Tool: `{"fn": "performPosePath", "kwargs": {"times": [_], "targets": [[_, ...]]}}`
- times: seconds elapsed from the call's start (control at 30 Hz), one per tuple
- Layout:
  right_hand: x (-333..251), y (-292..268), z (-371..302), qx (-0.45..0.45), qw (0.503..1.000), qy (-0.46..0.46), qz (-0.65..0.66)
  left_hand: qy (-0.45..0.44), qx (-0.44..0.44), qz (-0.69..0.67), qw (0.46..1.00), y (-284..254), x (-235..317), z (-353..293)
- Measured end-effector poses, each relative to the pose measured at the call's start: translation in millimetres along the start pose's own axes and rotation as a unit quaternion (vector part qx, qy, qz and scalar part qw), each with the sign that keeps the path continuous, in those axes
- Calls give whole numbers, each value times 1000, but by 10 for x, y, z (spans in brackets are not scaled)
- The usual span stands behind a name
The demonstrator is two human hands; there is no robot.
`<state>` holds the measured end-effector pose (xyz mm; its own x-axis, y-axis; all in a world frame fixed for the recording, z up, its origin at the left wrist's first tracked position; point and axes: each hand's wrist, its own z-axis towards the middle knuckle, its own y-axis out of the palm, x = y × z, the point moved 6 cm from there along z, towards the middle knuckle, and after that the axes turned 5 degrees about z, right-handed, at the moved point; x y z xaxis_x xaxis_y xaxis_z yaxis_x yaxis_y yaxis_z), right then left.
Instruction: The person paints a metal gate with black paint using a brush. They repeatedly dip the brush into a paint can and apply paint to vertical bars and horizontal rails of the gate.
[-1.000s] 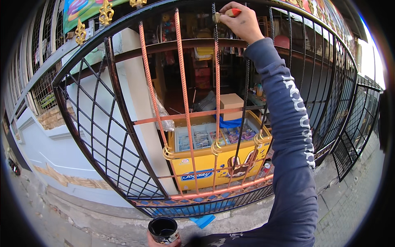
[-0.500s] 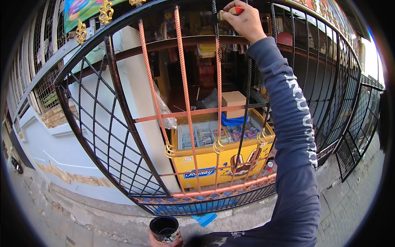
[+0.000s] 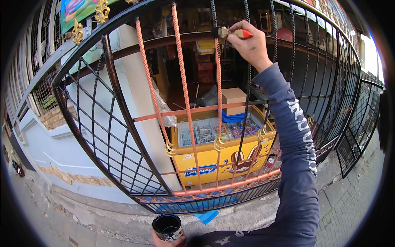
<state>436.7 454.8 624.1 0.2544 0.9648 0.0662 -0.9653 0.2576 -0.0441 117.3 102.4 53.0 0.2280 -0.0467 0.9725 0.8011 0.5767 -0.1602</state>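
High on the metal fence, my right hand (image 3: 250,44) grips a paintbrush (image 3: 242,34) by its red-tipped wooden handle. Its dark bristles touch a twisted bar (image 3: 218,61), which is black above the brush and mostly reddish-orange below it. Farther left, two more twisted bars (image 3: 181,57) are reddish-orange, while those to the right of the brush are black. Down at the lower edge, my left hand (image 3: 168,242) is wrapped around a can (image 3: 167,227) of dark paint, held upright; its fingers show only in part.
Behind the bars stands a yellow chest freezer (image 3: 197,165) with a cardboard box (image 3: 233,100) on it. Black lattice (image 3: 105,111) fills the fence's left side. A blue sheet (image 3: 207,216) lies by the fence's foot. Gold ornaments (image 3: 102,11) top the frame, and an orange crossbar (image 3: 164,115) spans the bars.
My right hand has brought the brush down along the same bar, from near the top to about the upper rail. The paint can has shifted slightly to the right.
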Motion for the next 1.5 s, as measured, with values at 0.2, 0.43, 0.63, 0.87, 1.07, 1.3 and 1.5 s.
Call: {"fn": "performPosePath", "kwargs": {"times": [0.2, 0.43, 0.63, 0.87, 1.07, 1.3, 1.5], "targets": [[-99, 104, -9, 41, 995, -64, -71, 15, 16, 5, 1000, 15, 11, 34], [-207, 177, 75, 41, 988, -118, -86, 1, -4, 60, 998, -41, 1, 20], [-239, 187, -43, 34, 987, -102, -117, -2, 6, 92, 996, -107, -136, 20], [-285, 222, -137, 22, 985, -98, -139, 28, -12, 61, 998, -107, 51, 60], [-207, 216, -89, 15, 994, -44, -102, -6, -6, 25, 1000, -124, 172, 17], [-255, 173, 171, 21, 984, -71, -161, -3, -2, 70, 998, -184, 18, -1], [-191, 178, 143, -40, 992, 11, -119, -7, -48, 20, 999, -130, 171, 87]]}}
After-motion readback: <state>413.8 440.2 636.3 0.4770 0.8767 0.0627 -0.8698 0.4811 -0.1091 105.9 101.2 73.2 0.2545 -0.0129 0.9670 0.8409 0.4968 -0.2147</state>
